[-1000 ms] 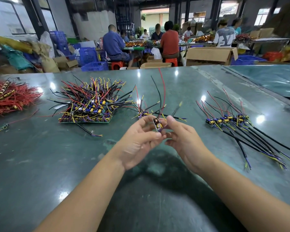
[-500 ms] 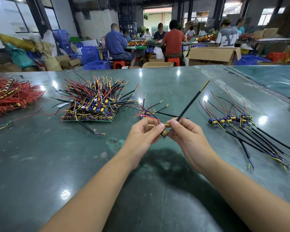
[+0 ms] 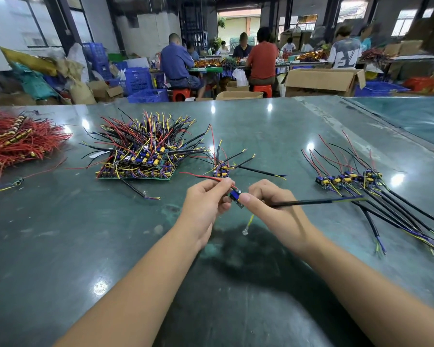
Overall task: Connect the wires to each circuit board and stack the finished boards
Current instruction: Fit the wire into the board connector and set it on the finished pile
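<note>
Board (image 3: 236, 196), one, small, held above table (image 3: 60, 246) centre: left hand (image 3: 206, 201) pinching its red wire (image 3: 206, 177), right hand (image 3: 268, 204) pinching board and black cable (image 3: 311, 202). Left of board: one large stack of wired boards (image 3: 138, 159); far left, one red wire heap (image 3: 15, 144). Just behind: one small cluster (image 3: 221, 171). Right: one row, about six finished boards (image 3: 348, 179). Bare tabletop nearer than board

- A factory assembly hall: a long green counter (image 3: 236, 284) carries a heap of wired boards (image 3: 140, 156), a row of boards (image 3: 348, 179) to the right and a red wire pile (image 3: 18, 141) at far left.
- Far behind, workers (image 3: 177, 62) sit on stools at benches.
- Cardboard boxes (image 3: 323, 80), blue crates (image 3: 138, 78) and sacks (image 3: 35, 81) line the far floor; high windows (image 3: 406, 22) and bare walls.
</note>
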{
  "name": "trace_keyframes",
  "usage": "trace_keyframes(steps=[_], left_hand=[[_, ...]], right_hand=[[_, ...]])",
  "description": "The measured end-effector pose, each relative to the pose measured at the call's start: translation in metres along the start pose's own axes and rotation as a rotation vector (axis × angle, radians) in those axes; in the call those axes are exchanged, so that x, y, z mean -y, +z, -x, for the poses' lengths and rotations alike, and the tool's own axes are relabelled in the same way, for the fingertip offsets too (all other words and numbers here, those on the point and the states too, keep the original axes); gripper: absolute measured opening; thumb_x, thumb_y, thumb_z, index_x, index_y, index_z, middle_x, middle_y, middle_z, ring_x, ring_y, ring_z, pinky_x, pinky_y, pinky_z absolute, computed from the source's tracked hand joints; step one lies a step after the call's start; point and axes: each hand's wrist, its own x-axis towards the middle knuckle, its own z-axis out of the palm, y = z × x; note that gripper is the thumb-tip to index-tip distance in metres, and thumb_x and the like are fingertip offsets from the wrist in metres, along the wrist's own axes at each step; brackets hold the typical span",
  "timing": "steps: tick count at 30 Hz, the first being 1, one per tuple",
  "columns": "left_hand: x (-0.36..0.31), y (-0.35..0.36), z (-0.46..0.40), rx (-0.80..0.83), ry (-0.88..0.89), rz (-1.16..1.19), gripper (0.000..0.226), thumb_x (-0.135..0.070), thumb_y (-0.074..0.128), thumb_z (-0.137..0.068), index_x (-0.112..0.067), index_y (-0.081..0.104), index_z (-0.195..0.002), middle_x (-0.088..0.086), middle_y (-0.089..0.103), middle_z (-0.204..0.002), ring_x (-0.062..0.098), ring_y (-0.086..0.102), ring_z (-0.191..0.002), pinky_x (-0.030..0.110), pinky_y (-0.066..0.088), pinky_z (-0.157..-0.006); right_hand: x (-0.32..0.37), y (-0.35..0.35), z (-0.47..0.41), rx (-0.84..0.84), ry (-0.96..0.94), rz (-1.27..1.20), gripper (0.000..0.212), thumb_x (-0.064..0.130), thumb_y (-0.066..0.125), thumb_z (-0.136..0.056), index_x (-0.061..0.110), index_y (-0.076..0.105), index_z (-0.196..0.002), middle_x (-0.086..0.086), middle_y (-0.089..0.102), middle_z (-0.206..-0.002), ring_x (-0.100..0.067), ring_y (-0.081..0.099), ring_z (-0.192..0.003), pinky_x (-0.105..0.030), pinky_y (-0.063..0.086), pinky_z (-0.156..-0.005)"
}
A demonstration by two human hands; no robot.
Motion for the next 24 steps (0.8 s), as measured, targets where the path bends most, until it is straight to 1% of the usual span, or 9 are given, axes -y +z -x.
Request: trace_keyframes(steps=[3, 5, 7, 9, 11, 14, 16, 19, 24], left_hand=[[0.0, 0.001, 0.001, 0.062, 0.058, -0.008, 0.012, -0.01, 0.061, -0.089, -0.006, 0.068, -0.079, -0.002, 0.061, -0.06, 0.002, 0.053, -0.049, 0.012, 0.047, -0.051], [0.001, 0.002, 0.003, 0.124, 0.074, 0.001, 0.014, -0.01, 0.061, -0.089, -0.008, 0.071, -0.08, -0.003, 0.065, -0.062, 0.003, 0.057, -0.052, 0.013, 0.05, -0.054], [0.002, 0.002, 0.003, 0.16, 0.08, 0.017, 0.017, -0.012, 0.058, -0.091, -0.01, 0.072, -0.081, -0.001, 0.067, -0.065, 0.005, 0.061, -0.055, 0.014, 0.051, -0.056], [0.003, 0.002, 0.002, 0.158, 0.102, 0.007, 0.02, -0.015, 0.055, -0.093, -0.011, 0.072, -0.084, -0.001, 0.068, -0.068, 0.005, 0.062, -0.056, 0.014, 0.051, -0.056], [0.003, 0.001, 0.001, 0.112, 0.152, -0.037, 0.022, -0.019, 0.055, -0.094, -0.013, 0.073, -0.083, -0.001, 0.068, -0.069, 0.005, 0.06, -0.055, 0.015, 0.049, -0.055], [0.004, 0.001, 0.0, 0.008, 0.213, -0.056, 0.024, -0.019, 0.056, -0.094, -0.013, 0.072, -0.077, -0.001, 0.066, -0.065, 0.005, 0.055, -0.052, 0.015, 0.047, -0.053], [0.002, -0.001, -0.002, -0.058, 0.181, 0.019, 0.025, -0.019, 0.055, -0.095, -0.01, 0.07, -0.076, -0.002, 0.064, -0.061, 0.005, 0.055, -0.051, 0.014, 0.047, -0.051], [-0.002, -0.004, -0.006, -0.135, 0.154, 0.136, 0.025, -0.018, 0.054, -0.095, -0.008, 0.068, -0.077, -0.003, 0.064, -0.059, 0.003, 0.056, -0.051, 0.013, 0.048, -0.052], [-0.008, -0.011, -0.009, -0.212, 0.18, 0.296, 0.02, -0.017, 0.055, -0.095, -0.01, 0.066, -0.08, -0.006, 0.065, -0.061, 0.001, 0.059, -0.054, 0.012, 0.049, -0.054]], right_hand=[[-0.003, 0.0, -0.003, -0.136, 0.059, 0.025, 0.036, 0.015, 0.063, -0.089, 0.01, 0.043, -0.06, -0.005, 0.043, -0.073, -0.01, 0.04, -0.066, -0.026, 0.032, -0.064], [-0.004, -0.002, -0.005, -0.197, 0.15, -0.042, 0.022, 0.014, 0.058, -0.092, 0.008, 0.049, -0.073, -0.004, 0.051, -0.073, -0.01, 0.05, -0.067, -0.028, 0.041, -0.067], [-0.004, -0.005, -0.006, -0.156, 0.248, -0.234, 0.007, 0.014, 0.054, -0.095, 0.011, 0.053, -0.089, -0.004, 0.061, -0.077, -0.015, 0.064, -0.067, -0.027, 0.051, -0.066], [-0.001, -0.007, -0.005, -0.077, 0.304, -0.348, 0.008, 0.016, 0.052, -0.096, 0.011, 0.057, -0.092, -0.005, 0.068, -0.077, -0.019, 0.068, -0.069, -0.024, 0.053, -0.065], [0.0, -0.007, -0.003, -0.038, 0.314, -0.341, 0.013, 0.016, 0.053, -0.095, 0.008, 0.061, -0.09, -0.006, 0.07, -0.076, -0.019, 0.068, -0.069, -0.024, 0.054, -0.067], [0.002, -0.006, -0.004, -0.041, 0.314, -0.274, 0.015, 0.013, 0.054, -0.095, 0.002, 0.062, -0.091, -0.004, 0.068, -0.068, -0.018, 0.068, -0.065, -0.024, 0.053, -0.065], [0.004, -0.005, -0.004, -0.043, 0.325, -0.252, 0.018, 0.012, 0.055, -0.094, -0.005, 0.061, -0.092, -0.005, 0.065, -0.062, -0.017, 0.066, -0.059, -0.022, 0.052, -0.06], [0.004, -0.005, -0.004, -0.056, 0.333, -0.238, 0.019, 0.009, 0.056, -0.093, -0.009, 0.06, -0.092, -0.011, 0.062, -0.066, -0.016, 0.063, -0.054, -0.019, 0.052, -0.055], [0.002, -0.005, -0.004, -0.07, 0.359, -0.213, 0.017, 0.011, 0.057, -0.093, -0.005, 0.06, -0.088, -0.01, 0.063, -0.066, -0.019, 0.063, -0.056, -0.028, 0.054, -0.065]])
